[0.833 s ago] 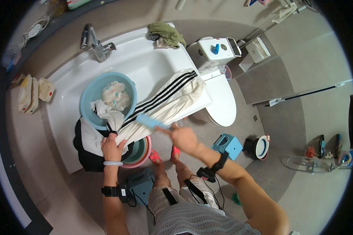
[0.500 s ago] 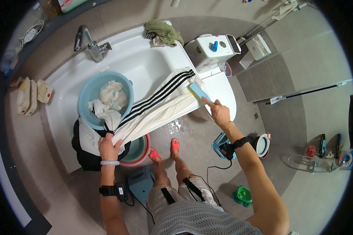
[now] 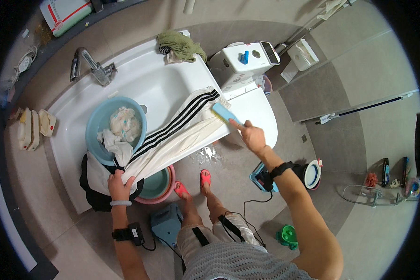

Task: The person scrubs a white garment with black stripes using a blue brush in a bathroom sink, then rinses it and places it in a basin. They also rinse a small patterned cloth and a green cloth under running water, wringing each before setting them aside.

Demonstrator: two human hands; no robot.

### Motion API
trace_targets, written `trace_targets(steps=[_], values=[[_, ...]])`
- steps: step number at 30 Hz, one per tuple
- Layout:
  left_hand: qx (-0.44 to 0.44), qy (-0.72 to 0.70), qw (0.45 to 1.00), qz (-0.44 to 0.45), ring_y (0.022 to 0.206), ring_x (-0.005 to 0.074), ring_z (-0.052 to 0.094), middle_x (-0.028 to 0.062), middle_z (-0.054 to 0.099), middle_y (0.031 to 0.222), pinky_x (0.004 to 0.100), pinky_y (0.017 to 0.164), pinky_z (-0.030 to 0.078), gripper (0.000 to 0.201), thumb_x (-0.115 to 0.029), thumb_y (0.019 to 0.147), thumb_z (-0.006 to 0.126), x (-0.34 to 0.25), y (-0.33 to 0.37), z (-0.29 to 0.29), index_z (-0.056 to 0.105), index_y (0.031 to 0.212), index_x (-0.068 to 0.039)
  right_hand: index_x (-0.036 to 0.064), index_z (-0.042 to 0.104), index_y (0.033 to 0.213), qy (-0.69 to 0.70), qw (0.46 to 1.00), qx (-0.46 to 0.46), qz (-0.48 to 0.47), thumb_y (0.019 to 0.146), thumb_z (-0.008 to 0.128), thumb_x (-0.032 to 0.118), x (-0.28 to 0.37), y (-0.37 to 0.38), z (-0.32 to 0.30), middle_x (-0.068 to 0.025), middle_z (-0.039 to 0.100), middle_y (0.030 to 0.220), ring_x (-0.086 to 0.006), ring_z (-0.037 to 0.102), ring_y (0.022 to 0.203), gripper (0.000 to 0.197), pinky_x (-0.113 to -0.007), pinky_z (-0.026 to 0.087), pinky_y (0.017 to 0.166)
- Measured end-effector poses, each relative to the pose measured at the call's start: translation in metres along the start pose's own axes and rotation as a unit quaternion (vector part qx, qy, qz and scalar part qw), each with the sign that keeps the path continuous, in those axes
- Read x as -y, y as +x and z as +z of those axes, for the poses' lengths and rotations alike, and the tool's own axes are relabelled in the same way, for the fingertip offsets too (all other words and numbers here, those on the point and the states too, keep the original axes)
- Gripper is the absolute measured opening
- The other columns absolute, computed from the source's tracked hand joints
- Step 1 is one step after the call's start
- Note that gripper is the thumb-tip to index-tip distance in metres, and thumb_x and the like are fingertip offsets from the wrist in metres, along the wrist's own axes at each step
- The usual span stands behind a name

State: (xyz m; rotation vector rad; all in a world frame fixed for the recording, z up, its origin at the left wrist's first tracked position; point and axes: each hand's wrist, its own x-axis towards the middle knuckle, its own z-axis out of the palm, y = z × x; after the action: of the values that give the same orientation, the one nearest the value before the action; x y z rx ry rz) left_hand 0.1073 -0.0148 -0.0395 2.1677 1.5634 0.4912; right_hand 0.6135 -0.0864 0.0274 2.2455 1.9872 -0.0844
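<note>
Striped white garment (image 3: pixel 176 134) lies along the front edge of the white sink (image 3: pixel 161 79), long axis diagonal: lower left to upper right in view, far end toward the toilet (image 3: pixel 259 112). Three black stripes run with that axis on its upper side. Left hand (image 3: pixel 120 187) at the lower-left end, fingers gripping cloth just beside the blue basin (image 3: pixel 91 133). Right hand (image 3: pixel 254 137) at the other end, fingers wrapped on the handle of a light-blue brush (image 3: pixel 224 112). Brush axis roughly crosswise to the garment, head pointing upper left, bristles lower left. Can't tell if they touch cloth.
</note>
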Motion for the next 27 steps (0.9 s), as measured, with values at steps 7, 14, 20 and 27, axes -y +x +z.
trace_targets(steps=[7,14,20,27], values=[[0.007,0.003,1.0,0.001,0.088,0.0399,0.053,0.0183,0.06,0.09,0.0473,0.077,0.041,0.041,-0.031,0.076,0.076,-0.006,0.0,0.006,0.056,0.099,-0.003,0.0356,0.039,0.146,0.04,0.977,-0.05,-0.204,0.084,0.055,0.009,0.038,-0.028,0.016,-0.0115,0.062,0.098,-0.0227,0.062,0.053,0.069,-0.034,0.051,0.045],[0.002,0.02,1.0,0.005,0.084,0.0377,0.053,0.0172,0.058,0.086,0.0464,0.073,0.041,0.045,-0.038,0.078,0.074,-0.013,0.016,0.014,0.055,0.101,-0.004,0.0333,0.044,0.143,0.037,0.998,-0.052,-0.001,0.087,0.056,0.021,-0.051,0.035,0.005,-0.0131,0.055,0.085,-0.0279,0.062,0.057,0.058,-0.036,0.05,0.048],[0.03,0.05,0.998,-0.019,0.083,0.0388,0.054,0.0183,0.058,0.086,0.0476,0.072,0.042,0.045,-0.035,0.078,0.074,-0.025,0.01,0.019,0.055,0.103,-0.003,0.0333,0.047,0.141,0.089,0.992,-0.073,-0.046,0.079,0.065,0.014,-0.05,0.006,-0.013,-0.0115,0.054,0.082,-0.0261,0.062,0.057,0.068,-0.037,0.052,0.053],[0.047,0.067,0.996,-0.042,0.081,0.0377,0.054,0.0166,0.057,0.083,0.0473,0.07,0.042,0.038,-0.03,0.079,0.075,-0.03,0.021,0.022,0.054,0.098,-0.005,0.0315,0.045,0.142,0.1,0.992,-0.06,-0.043,0.084,0.049,0.009,-0.058,0.111,0.007,-0.0191,0.059,0.088,-0.0324,0.064,0.062,0.062,-0.042,0.053,0.059]])
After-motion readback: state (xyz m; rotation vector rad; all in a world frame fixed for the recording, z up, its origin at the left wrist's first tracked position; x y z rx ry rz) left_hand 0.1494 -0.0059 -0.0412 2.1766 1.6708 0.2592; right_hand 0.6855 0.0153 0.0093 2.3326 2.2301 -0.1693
